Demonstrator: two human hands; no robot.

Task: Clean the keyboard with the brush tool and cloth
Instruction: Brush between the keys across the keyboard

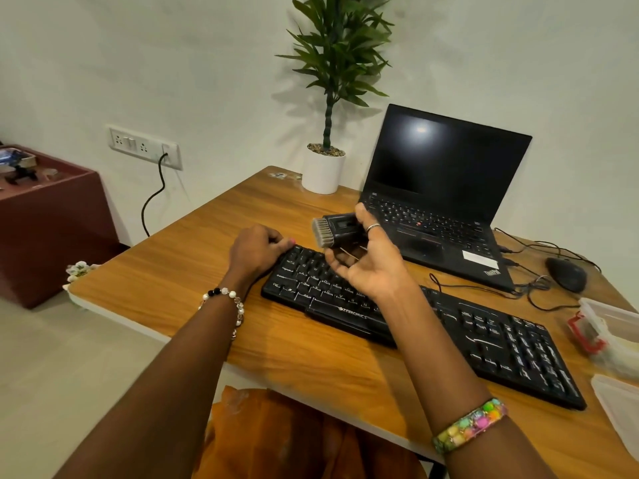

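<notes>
fingers (361, 216) of the right hand (370, 261) are curled around the black rectangular brush tool with grey bristles (337, 231), and they hold it in the air above the left part of the black wired keyboard with white letters (484, 337). the bristles point to the left, and the palm is turned up toward the camera. one finger of this hand has a silver ring (372, 227), and the wrist has a colourful beaded bangle (470, 425).

the left hand (257, 252) lies on the far left corner of the keyboard with its fingers bent down; it rests there, but i cannot tell if it really grips the edge. on this wrist is a bracelet of white and black beads (226, 300).

the keyboard lies diagonally on the brown wooden table (193, 271). behind it stands an open black laptop with a dark screen (446, 188), and a black mouse (567, 273) is near its right side. a green plant in a white round pot (323, 172) stands at the far edge of the table, just beside the laptop. a clear plastic container (612, 326) is at the right edge. no cloth is clearly seen.
</notes>
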